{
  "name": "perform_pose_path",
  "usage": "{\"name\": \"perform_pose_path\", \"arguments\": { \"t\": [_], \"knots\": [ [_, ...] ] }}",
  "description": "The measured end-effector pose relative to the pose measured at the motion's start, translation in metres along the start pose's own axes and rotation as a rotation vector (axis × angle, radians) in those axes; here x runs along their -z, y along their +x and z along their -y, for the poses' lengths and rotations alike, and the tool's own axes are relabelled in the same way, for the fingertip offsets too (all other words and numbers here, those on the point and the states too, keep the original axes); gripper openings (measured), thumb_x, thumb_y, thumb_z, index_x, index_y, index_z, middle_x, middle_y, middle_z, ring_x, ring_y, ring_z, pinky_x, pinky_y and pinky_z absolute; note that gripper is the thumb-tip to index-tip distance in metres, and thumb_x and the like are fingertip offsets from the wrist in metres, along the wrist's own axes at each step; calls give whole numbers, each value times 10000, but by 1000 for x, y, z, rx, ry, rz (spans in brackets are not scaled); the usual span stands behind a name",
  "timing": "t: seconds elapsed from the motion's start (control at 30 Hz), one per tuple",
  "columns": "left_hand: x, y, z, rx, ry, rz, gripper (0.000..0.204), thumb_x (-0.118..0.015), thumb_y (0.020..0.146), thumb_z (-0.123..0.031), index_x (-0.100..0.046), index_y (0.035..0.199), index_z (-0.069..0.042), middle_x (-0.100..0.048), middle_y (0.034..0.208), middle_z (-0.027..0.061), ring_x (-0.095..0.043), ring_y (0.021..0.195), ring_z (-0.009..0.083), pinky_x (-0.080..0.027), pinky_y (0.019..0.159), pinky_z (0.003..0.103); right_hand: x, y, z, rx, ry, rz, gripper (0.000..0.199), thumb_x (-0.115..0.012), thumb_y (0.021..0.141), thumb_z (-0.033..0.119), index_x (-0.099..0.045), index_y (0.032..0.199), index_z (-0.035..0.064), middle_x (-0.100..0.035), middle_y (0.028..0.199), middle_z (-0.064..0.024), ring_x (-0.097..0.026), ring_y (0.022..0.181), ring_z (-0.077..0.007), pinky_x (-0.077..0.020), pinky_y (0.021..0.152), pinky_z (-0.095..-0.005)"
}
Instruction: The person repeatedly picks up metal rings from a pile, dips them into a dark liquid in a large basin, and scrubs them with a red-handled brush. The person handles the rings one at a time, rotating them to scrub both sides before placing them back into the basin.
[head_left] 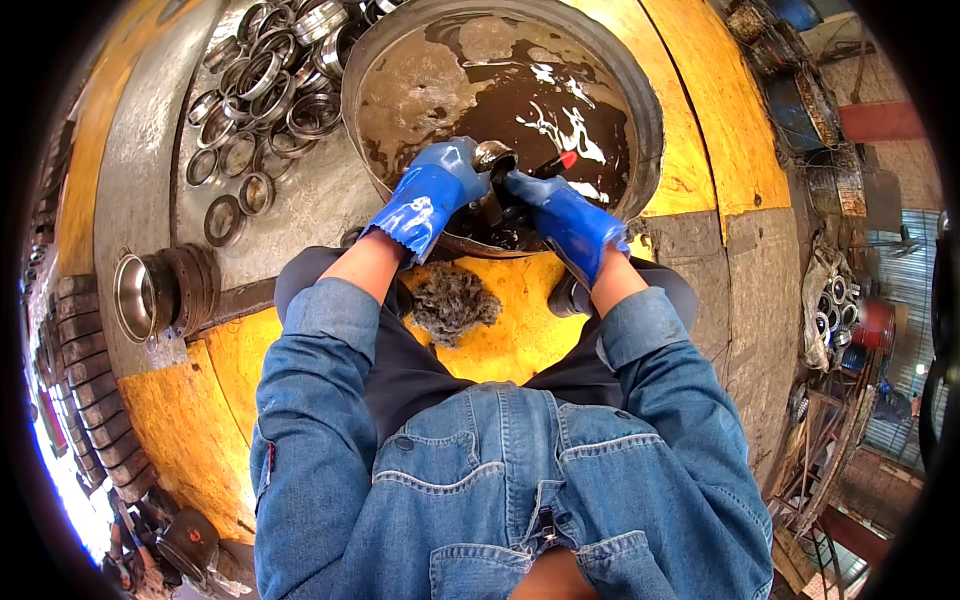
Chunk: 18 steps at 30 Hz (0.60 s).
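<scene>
My left hand, in a blue rubber glove, is closed around a shiny metal ring over the near rim of a big round tub. Dark, oily brown liquid lies in the tub. My right hand, gloved the same way, grips a black-handled tool with a red end. The tool's working end meets the ring, but the glove and shadow hide its kind. Directly below, on the yellow floor sheet, rests a grey tangle of fibres or shavings.
Many metal rings are heaped left of the tub. Closer on that side stand a metal bowl and a row of rusty discs. At the far right are drums and a bag of metal parts. My knees flank the tub's near side.
</scene>
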<state>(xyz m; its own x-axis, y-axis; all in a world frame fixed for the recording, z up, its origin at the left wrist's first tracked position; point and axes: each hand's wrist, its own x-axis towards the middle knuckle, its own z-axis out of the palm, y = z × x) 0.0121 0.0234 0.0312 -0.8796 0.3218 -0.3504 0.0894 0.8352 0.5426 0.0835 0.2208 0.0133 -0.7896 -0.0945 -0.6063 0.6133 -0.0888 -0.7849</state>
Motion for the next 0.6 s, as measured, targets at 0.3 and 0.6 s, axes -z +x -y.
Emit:
{"name": "perform_pose_path", "arguments": {
  "t": [0.3,0.6],
  "knots": [
    [1,3,6,19,2,47,504,-714,844,-414,-725,1235,-97,-728,1189,246,-691,1137,402,-543,985,461,-3,2,7,714,-982,-377,341,-646,990,416,-757,1109,117,-768,960,-161,-750,875,-328,-589,787,-391],
    [7,-11,1,-3,28,66,529,-718,854,-403,-682,1281,-94,-691,1288,234,-662,1204,389,-534,1024,458,-18,-11,19,-31,23,-22,278,-719,952,307,-731,957,30,-685,800,-41,-603,650,-125,-461,588,-264]
  ]
}}
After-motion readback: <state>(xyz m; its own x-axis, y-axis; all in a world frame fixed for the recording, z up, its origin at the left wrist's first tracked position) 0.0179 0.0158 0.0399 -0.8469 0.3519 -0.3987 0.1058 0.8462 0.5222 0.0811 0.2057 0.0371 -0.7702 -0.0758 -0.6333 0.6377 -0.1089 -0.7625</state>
